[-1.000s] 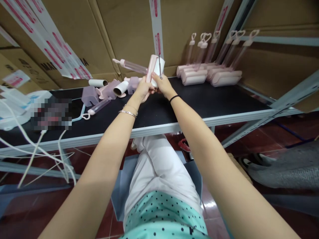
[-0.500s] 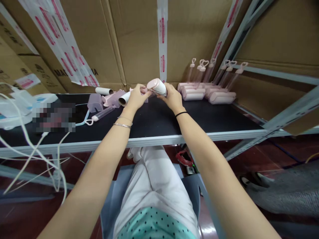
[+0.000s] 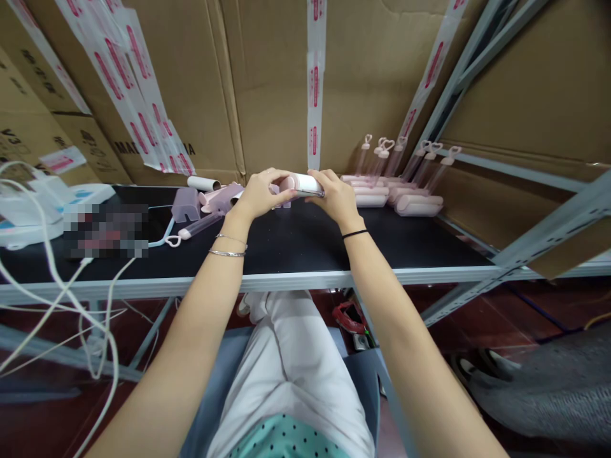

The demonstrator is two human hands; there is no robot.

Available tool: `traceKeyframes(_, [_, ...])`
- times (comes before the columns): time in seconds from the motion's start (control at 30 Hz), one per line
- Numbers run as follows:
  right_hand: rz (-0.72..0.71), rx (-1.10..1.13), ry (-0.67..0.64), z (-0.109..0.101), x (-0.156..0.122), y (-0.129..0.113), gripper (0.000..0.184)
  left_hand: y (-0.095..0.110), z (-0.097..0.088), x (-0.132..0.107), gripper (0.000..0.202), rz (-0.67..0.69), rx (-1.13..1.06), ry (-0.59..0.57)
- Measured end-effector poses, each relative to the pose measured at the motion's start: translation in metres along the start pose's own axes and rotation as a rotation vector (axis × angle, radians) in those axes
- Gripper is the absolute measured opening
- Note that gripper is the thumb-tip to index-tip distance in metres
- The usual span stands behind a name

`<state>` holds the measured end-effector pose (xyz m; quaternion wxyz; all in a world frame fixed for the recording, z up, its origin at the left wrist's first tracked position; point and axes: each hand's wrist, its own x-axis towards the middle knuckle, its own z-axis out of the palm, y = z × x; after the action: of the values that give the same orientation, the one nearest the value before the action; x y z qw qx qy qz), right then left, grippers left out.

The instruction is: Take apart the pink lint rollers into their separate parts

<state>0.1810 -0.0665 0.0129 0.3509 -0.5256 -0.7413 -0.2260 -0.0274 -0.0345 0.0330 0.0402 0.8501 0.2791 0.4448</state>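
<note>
Pink-and-white cylinder (image 3: 304, 184), one: turned since a second ago, from near upright to roughly level, its pink end now facing left. Position: over the rear part of the bench (image 3: 296, 248), between the two hands; contact with the bench top cannot be told.

Left hand (image 3: 261, 192): closed around the cylinder's pink end, thumb at the near side, fingers over the top. Two thin bracelets (image 3: 228, 254) at the wrist.

Right hand (image 3: 335, 196): gripping the opposite end, fingers above, thumb below, beside a thin metal piece (image 3: 312, 193) running along the cylinder's lower edge. Black band (image 3: 354, 234) at the wrist.

Left of the hands, on the bench: white tube (image 3: 203, 184), lying; lilac block (image 3: 185, 205); clear-stemmed stick (image 3: 203, 226) with heart-shaped loop, lying in front of further pink and lilac parts, these partly hidden by the left hand.

Right of the hands, on the bench: group of pink rollers (image 3: 418, 205), several, lying close together, their clear stems raised and topped by heart-shaped loops (image 3: 387, 147).

Far left: white cables (image 3: 50, 254), beside a pixelated patch.

Behind: cardboard (image 3: 267, 83), with printed tape (image 3: 314, 127).
</note>
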Motion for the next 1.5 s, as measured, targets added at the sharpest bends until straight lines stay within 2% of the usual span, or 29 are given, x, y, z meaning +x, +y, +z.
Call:
traceKeyframes(0.2, [0.151, 0.275, 0.189, 0.014, 0.005, 0.008, 0.061, 0.000, 0.000, 0.000, 0.034, -0.074, -0.161, 0.065])
traceKeyframes(0.33, [0.331, 0.512, 0.319, 0.030, 0.008, 0.006, 0.075, -0.002, 0.008, 0.003, 0.033, -0.113, -0.290, 0.207])
traceKeyframes(0.4, [0.362, 0.604, 0.322, 0.035, 0.009, 0.001, 0.072, -0.002, 0.013, 0.006, 0.034, -0.171, -0.416, 0.275])
traceKeyframes(0.47, [0.333, 0.644, 0.246, 0.037, 0.008, -0.005, 0.061, -0.004, 0.019, 0.008, 0.036, -0.241, -0.563, 0.327])
traceKeyframes(0.57, [0.320, 0.577, 0.083, 0.035, 0.006, -0.008, 0.046, -0.010, 0.026, 0.012, 0.033, -0.350, -0.738, 0.350])
traceKeyframes(0.7, [0.329, 0.329, -0.041, 0.028, 0.003, -0.001, 0.036, -0.021, 0.032, 0.012, 0.028, -0.484, -0.780, 0.198])
traceKeyframes(0.77, [0.317, 0.192, -0.065, 0.024, 0.002, 0.003, 0.032, -0.023, 0.032, 0.010, 0.034, -0.434, -0.660, 0.177])
traceKeyframes(0.9, [0.190, -0.054, -0.150, 0.018, 0.001, 0.002, 0.024, -0.017, 0.030, 0.006, 0.058, -0.170, -0.360, 0.207])
traceKeyframes(1.0, [0.064, -0.154, -0.196, 0.016, 0.001, -0.004, 0.022, -0.013, 0.024, 0.004, 0.051, -0.088, -0.227, 0.172])
traceKeyframes(1.07, [0.041, -0.160, -0.160, 0.015, 0.001, -0.007, 0.025, -0.013, 0.019, 0.003, 0.043, -0.107, -0.160, 0.128])
traceKeyframes(1.17, [0.086, -0.126, -0.084, 0.012, 0.000, -0.006, 0.031, -0.016, 0.014, 0.002, 0.038, -0.142, -0.084, 0.030])
traceKeyframes(1.23, [0.117, -0.090, -0.037, 0.011, 0.000, -0.002, 0.036, -0.019, 0.015, 0.001, 0.038, -0.137, -0.040, -0.044])
traceKeyframes(1.3, [0.129, -0.044, 0.041, 0.008, 0.000, 0.002, 0.043, -0.022, 0.019, 0.001, 0.037, -0.161, -0.041, -0.070])
traceKeyframes(1.4, [0.198, 0.041, 0.218, 0.005, 0.000, 0.009, 0.045, -0.031, 0.026, 0.003, 0.035, -0.334, -0.184, 0.025])
traceKeyframes(1.47, [0.349, 0.076, 0.305, 0.004, 0.000, 0.015, 0.039, -0.037, 0.030, 0.005, 0.033, -0.495, -0.328, 0.156])
traceKeyframes(1.5, [0.444, 0.082, 0.297, 0.005, -0.001, 0.019, 0.035, -0.039, 0.031, 0.006, 0.032, -0.572, -0.407, 0.229])
